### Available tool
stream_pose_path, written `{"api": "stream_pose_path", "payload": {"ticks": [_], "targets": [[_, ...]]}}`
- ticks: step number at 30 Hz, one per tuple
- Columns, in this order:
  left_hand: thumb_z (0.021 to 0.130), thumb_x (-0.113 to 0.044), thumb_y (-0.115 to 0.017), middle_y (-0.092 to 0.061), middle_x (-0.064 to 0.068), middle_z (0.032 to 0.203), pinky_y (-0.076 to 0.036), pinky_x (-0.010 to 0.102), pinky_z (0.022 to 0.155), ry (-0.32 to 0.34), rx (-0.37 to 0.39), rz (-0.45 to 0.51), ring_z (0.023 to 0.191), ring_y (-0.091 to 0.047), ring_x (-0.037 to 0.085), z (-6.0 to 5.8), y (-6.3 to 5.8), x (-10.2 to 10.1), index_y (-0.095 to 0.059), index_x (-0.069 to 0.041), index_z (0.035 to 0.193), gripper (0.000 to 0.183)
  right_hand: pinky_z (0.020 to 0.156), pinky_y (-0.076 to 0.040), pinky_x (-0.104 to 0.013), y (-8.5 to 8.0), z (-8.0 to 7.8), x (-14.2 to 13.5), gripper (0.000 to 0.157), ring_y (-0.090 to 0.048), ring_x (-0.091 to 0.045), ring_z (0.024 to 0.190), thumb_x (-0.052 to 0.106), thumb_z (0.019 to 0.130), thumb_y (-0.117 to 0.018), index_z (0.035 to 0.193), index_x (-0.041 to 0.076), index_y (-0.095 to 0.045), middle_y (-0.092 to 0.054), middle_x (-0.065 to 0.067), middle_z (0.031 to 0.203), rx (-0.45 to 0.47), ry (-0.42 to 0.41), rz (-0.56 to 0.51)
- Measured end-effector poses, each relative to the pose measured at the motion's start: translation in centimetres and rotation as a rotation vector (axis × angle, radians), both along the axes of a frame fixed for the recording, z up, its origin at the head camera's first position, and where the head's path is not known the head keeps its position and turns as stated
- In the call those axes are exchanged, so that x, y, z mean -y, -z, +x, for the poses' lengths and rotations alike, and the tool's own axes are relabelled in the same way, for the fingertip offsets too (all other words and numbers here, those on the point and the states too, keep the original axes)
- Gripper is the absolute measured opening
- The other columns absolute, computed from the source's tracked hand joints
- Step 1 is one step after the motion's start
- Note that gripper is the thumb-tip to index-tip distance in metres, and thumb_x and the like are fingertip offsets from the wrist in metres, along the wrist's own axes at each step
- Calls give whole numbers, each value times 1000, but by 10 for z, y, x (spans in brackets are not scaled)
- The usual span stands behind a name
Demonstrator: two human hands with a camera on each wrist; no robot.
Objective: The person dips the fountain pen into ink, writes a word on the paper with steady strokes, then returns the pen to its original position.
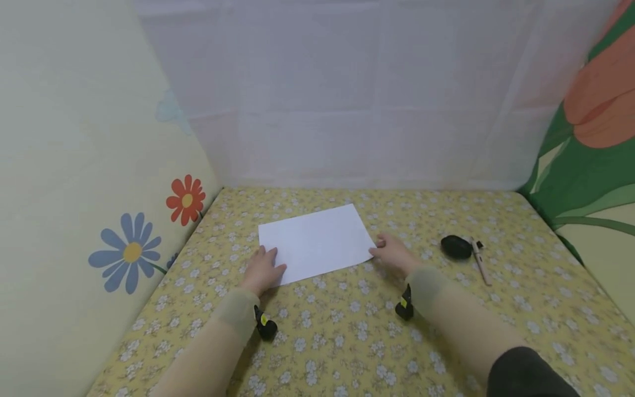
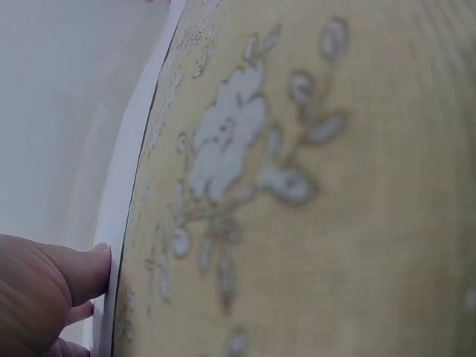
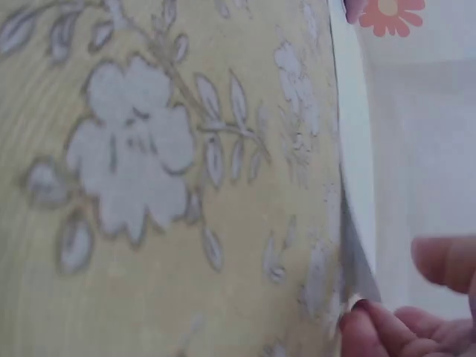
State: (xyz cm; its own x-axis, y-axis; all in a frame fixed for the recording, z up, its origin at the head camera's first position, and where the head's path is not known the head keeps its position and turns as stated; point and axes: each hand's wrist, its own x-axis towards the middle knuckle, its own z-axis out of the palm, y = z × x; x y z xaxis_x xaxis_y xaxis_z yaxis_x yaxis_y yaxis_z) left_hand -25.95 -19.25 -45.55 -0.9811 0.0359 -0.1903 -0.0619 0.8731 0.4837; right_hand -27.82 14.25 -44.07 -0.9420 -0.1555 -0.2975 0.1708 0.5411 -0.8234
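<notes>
A blank white sheet of paper (image 1: 317,242) lies at a slant on the flowered cloth. My left hand (image 1: 261,270) rests on its near left corner with the fingers spread. In the left wrist view the thumb (image 2: 82,271) lies along the sheet's edge. At the near right corner is my right hand (image 1: 394,252). The right wrist view has its fingertips (image 3: 364,327) low beside the sheet's slightly raised corner, while the thumb (image 3: 446,260) stands apart above.
A black oval object (image 1: 456,247) lies on the yellow flowered tablecloth (image 1: 337,336) to the right. Beside it is a slim pale pink pen-like object (image 1: 481,266) with a small black part at its far end. A white curtain (image 1: 347,110) hangs behind the table, and painted walls flank it.
</notes>
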Motion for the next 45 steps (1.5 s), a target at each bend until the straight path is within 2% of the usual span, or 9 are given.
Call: {"api": "stream_pose_path", "payload": {"ticks": [4, 8, 13, 18, 22, 26, 35, 40, 45], "targets": [[98, -31, -51, -9, 29, 156, -10, 60, 113, 5, 4, 5, 142, -7, 47, 0, 0, 0, -32, 0, 148, 63, 104, -41, -44, 7, -6, 5, 60, -47, -35, 124, 11, 96, -58, 147, 1, -30, -46, -22, 138, -49, 124, -24], [98, -32, -51, -9, 29, 155, -10, 60, 113, 13, 7, 12, 142, -7, 47, -1, 2, 0, -31, 0, 149, 63, 98, -46, -41, 15, -11, 10, 60, -51, -34, 120, 1, 90, -61, 145, 2, -37, -46, -21, 138, -50, 236, -120], [99, -33, -50, -9, 28, 156, -9, 60, 113, 30, 6, 12, 142, -6, 47, -2, 6, -1, -31, -1, 149, 63, 81, -52, -30, 21, -14, 14, 54, -59, -26, 103, -4, 88, -60, 140, -1, -46, -48, -20, 140, -37, 311, -181], [99, -34, -50, -9, 27, 156, -8, 59, 113, 49, 6, 6, 143, -6, 46, -1, 5, -2, -30, -1, 149, 63, 69, -53, -24, 24, -14, 11, 49, -59, -16, 79, -3, 89, -61, 136, -2, -51, -51, -21, 137, -66, 286, -147], [98, -34, -51, -11, 27, 156, -9, 59, 113, 77, -20, -13, 142, -7, 47, -2, 5, -5, -32, 0, 149, 64, 66, -52, -23, 24, -12, 4, 51, -57, -12, 71, 0, 90, -62, 139, 1, -49, -56, -20, 128, -65, 285, -151], [98, -36, -52, -14, 26, 156, -10, 59, 113, 126, -43, -58, 142, -9, 46, -4, 6, -10, -33, -1, 148, 64, 65, -52, -22, 20, -6, -6, 52, -56, -10, 66, 0, 90, -62, 140, 2, -49, -58, -21, 125, -54, 331, -169], [98, -37, -53, -15, 25, 156, -9, 57, 114, 218, -30, -77, 143, -12, 43, -6, 4, -31, -34, -3, 149, 64, 66, -53, -26, 15, 22, -34, 53, -58, -15, 71, -1, 93, -57, 144, -3, -40, -47, -27, 138, -27, 307, -189], [98, -40, -53, -14, 20, 158, -12, 55, 115, 247, -10, -84, 144, -12, 40, -6, 6, -43, -34, -8, 150, 64, 65, -51, -26, 15, 37, -51, 54, -58, -15, 72, 1, 94, -57, 144, -4, -38, -49, -28, 134, -4, 305, -187], [97, -37, -55, -19, 19, 157, -13, 54, 115, 299, -26, -70, 144, -15, 39, -2, 4, -55, -37, -7, 148, 62, 69, -52, -27, 13, 52, -67, 54, -58, -16, 75, 2, 94, -56, 143, -8, -37, -49, -30, 133, -8, 255, -130]]}}
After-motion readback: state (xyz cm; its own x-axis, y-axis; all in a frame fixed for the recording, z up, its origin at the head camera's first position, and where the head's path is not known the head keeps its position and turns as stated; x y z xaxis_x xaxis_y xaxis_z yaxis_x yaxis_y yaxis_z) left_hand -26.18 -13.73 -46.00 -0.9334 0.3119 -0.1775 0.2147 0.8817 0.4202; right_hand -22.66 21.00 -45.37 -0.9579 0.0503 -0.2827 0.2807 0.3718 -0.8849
